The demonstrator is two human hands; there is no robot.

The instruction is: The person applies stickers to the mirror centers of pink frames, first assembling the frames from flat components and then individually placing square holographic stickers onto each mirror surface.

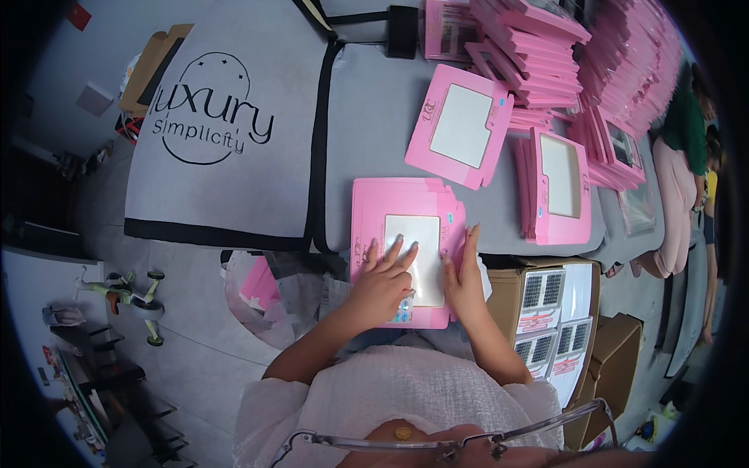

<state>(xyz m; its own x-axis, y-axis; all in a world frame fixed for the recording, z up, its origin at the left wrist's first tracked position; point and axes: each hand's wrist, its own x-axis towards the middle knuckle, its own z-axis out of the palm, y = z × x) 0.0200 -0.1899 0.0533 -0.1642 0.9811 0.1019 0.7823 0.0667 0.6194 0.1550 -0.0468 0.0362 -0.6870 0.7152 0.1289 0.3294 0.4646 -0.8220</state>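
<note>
pink windowed rectangles (pixel 421 242) lie under left hand (pixel 385 282); right hand (pixel 465 274) at edge.

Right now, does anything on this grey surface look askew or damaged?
Slightly askew: one flat pink cardboard sleeve with a pale window lies turned at an angle. Behind it to the right, the tall stack of pink cardboard sleeves is ragged, its layers fanned out unevenly. I see no spill or clear damage.

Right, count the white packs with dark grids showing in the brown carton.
3 showing in the brown carton: an upper-left pack, a lower-left pack and a lower-right pack. More may be hidden beneath.
</note>
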